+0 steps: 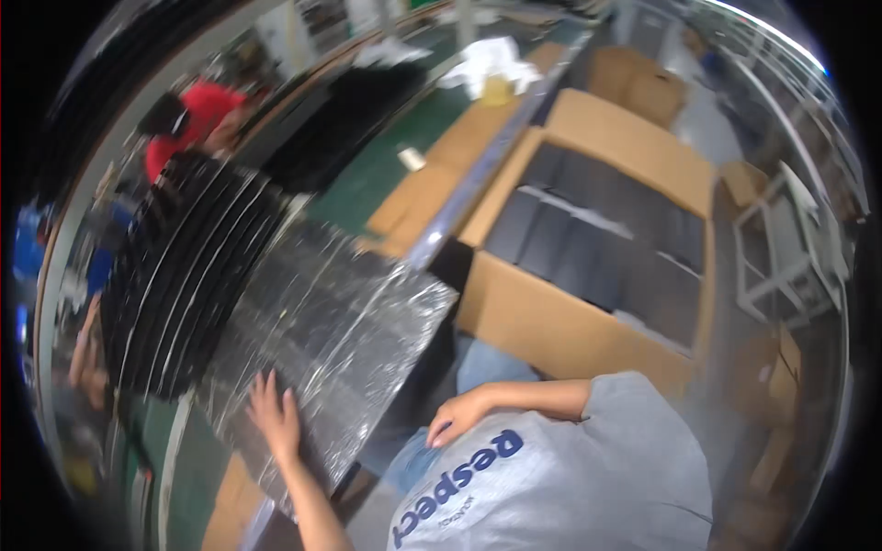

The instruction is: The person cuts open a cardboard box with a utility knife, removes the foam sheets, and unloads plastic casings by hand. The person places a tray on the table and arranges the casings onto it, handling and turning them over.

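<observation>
My left hand [276,421] lies with its fingers spread on a sheet of clear, shiny plastic film [340,340], which covers a flat dark surface in front of me. Past it stands a row of black, ribbed panels or folded pieces [197,275], edges upward; their exact kind is unclear. My right hand [461,415] is by my lap, at my blue jeans [413,466]. Its fingers are bent together, and nothing shows in them.
A large open cardboard box [560,317] holding dark grey packs [588,239] stands to the right. Flat cardboard [432,174] lies on the green table [354,184]. Across it is a person in red [207,110]. A white frame stand [781,243] is far right.
</observation>
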`<state>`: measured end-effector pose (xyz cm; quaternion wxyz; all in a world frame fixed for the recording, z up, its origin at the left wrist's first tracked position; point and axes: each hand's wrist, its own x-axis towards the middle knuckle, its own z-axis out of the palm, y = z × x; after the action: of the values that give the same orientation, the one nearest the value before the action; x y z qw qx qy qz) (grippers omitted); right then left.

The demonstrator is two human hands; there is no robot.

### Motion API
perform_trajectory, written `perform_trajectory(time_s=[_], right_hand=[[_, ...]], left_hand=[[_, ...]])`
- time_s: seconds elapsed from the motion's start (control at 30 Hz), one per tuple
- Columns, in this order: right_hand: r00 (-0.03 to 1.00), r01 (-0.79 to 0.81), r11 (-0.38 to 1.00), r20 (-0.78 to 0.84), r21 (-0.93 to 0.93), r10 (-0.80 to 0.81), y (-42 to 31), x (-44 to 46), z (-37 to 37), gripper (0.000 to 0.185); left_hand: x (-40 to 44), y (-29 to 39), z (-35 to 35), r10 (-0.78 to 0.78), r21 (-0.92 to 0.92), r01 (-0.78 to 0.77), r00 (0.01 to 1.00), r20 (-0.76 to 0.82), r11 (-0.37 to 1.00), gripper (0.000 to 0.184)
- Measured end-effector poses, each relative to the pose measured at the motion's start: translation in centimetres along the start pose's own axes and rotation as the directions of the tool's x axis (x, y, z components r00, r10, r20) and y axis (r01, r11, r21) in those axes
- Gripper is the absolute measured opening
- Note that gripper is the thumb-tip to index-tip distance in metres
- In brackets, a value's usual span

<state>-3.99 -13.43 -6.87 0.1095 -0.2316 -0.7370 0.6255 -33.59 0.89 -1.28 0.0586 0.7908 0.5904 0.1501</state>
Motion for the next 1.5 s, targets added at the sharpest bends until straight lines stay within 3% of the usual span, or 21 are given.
perform_trajectory(time_s=[0.03,0.1,0.13,0.17,0.27,0.33,0.43,0.67,0.97,1.1,1.2,1.5], right_hand=[[0.988,0.109,0.991,-0.118,0.073,-0.100,-4.7,-2.6,-0.8,0.030],[0.838,0.303,0.938,-0.421,-0.168,-0.346,-13.9,-8.0,-2.8,0.021],[0.618,0.311,0.820,-0.554,-0.481,-0.559,-18.3,-10.4,-3.4,0.015],[0.460,0.231,0.740,-0.599,-0.632,-0.656,-22.5,-12.7,-3.7,0.011],[0.254,0.099,0.511,-0.475,-0.854,-0.842,-29.4,-17.1,-2.1,0.011],[0.175,0.017,0.418,-0.409,-0.908,-0.896,-30.6,-18.0,-0.6,0.010],[0.121,-0.052,0.357,-0.361,-0.933,-0.925,-30.6,-19.0,0.9,0.008],[0.044,-0.126,0.247,-0.255,-0.961,-0.966,-30.8,-22.0,2.4,0.004],[0.039,-0.249,0.081,-0.094,-0.965,-0.995,-32.1,-24.7,3.0,0.006],[0.036,-0.289,0.028,-0.040,-0.957,-0.999,-32.8,-24.6,2.9,0.008],[0.068,-0.311,0.001,-0.024,-0.951,-0.997,-33.8,-24.4,2.3,0.010],[0.063,-0.381,-0.117,0.100,-0.917,-0.993,-35.4,-22.8,1.6,0.016]], left_hand=[[-0.2,0.4,-0.5,0.010,-0.008,-0.010,1.000,0.024,1.000,0.045],[-1.6,3.6,-2.1,0.127,-0.112,-0.123,0.992,0.025,0.986,0.045],[-2.2,4.9,-2.9,0.194,-0.173,-0.187,0.981,0.027,0.967,0.046],[-2.6,6.5,-3.3,0.219,-0.183,-0.211,0.975,0.024,0.960,0.046],[-5.0,11.3,-3.9,0.324,-0.258,-0.263,0.917,0.233,0.930,0.061],[-6.0,13.6,-3.3,0.315,-0.181,-0.279,0.925,0.213,0.943,0.063],[-6.6,14.7,-2.0,0.298,-0.010,-0.302,0.935,0.192,0.953,0.067],[-6.6,12.9,-0.9,0.339,-0.104,-0.331,0.939,0.064,0.938,0.068],[-6.8,13.9,-1.0,0.335,-0.103,-0.330,0.942,0.036,0.938,0.069],[-6.5,12.1,-1.6,0.352,0.000,-0.353,0.933,0.074,0.936,0.063],[-6.4,13.2,-0.5,0.331,-0.076,-0.327,0.942,0.050,0.942,0.072],[-5.9,12.9,-0.9,0.309,-0.097,-0.303,0.949,0.059,0.948,0.071]])
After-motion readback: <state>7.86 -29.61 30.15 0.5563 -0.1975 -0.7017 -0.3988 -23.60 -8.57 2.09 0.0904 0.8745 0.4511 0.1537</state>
